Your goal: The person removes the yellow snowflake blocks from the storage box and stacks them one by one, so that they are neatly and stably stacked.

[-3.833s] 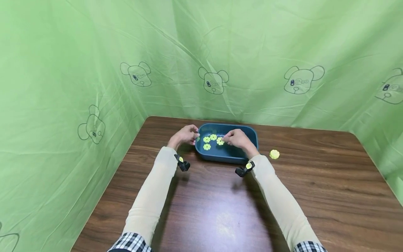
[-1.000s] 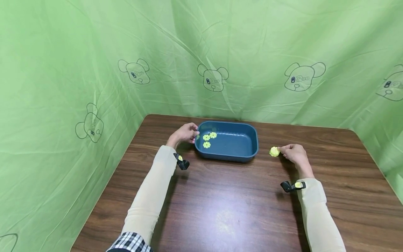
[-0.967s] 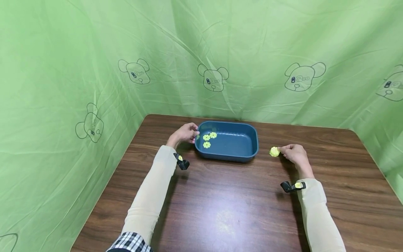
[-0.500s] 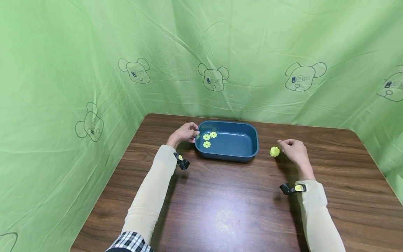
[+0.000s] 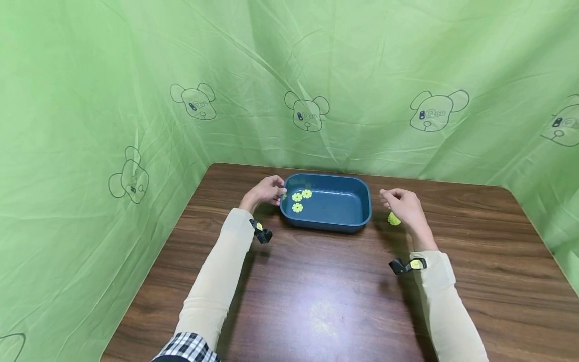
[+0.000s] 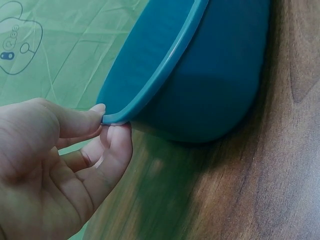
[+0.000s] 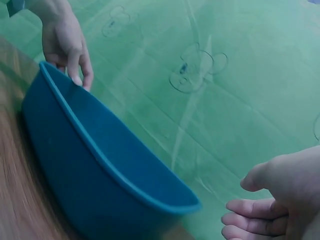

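Blue basin (image 5: 325, 225) stands upright near the far edge of the bench (image 5: 289, 281), mouth upward, long axis running left to right along that edge, three yellow flower pieces (image 5: 297, 197) inside its left end. Left hand (image 5: 266, 191) pinches the left rim; right hand (image 5: 405, 206), thumb parted from loosely bent fingers and nothing visible between, overlaps a yellow piece (image 5: 393, 219) beyond the basin's right end. Lettering (image 6: 11, 36) on the green backdrop (image 5: 253, 60) apparently begins with Q, remainder unclear.

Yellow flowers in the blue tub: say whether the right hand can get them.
Likely yes: the right hand looks empty, nothing covers the blue tub, and the left hand only pinches its rim, leaving the yellow flowers uncovered.
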A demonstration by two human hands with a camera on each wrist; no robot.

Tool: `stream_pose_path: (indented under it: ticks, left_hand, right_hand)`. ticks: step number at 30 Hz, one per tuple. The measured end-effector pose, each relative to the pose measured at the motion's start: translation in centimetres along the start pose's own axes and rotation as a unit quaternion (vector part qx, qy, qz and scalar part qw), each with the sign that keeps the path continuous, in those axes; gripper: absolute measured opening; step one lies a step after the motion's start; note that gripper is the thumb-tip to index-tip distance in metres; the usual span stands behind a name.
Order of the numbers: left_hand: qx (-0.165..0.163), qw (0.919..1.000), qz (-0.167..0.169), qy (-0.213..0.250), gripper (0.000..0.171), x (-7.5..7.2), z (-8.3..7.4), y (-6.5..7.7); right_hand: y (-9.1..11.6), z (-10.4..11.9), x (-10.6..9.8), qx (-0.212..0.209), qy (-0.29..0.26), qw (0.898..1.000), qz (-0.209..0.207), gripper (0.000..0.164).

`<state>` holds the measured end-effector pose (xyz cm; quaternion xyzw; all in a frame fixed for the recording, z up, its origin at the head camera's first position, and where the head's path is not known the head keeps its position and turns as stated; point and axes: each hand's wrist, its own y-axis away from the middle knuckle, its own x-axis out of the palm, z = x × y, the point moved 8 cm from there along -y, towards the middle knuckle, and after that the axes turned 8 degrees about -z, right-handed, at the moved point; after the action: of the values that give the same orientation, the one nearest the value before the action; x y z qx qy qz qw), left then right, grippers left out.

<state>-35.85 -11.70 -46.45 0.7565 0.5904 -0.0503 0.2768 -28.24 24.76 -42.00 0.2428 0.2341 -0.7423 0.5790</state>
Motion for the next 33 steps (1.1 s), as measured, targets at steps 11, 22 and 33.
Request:
stream_pose_path:
  ticks: [11,22,33]
  left_hand:
    - [-0.009,1.0,0.002,0.004,0.027,0.0,0.0,0.1]
    - [-0.008,0.9999,0.001,0.008,0.028,0.1,0.0,0.1]
    - [-0.008,1.0,0.005,-0.001,0.029,0.0,0.2,-0.2]
  right_hand:
    - [-0.2,3.9,4.1,-0.015,-0.041,0.999,0.029,0.041]
    - [-0.1,6.7,9.3,-0.046,-0.014,0.996,0.078,0.033]
    - [0.0,7.7,15.4,-0.079,-0.021,0.987,0.139,0.022]
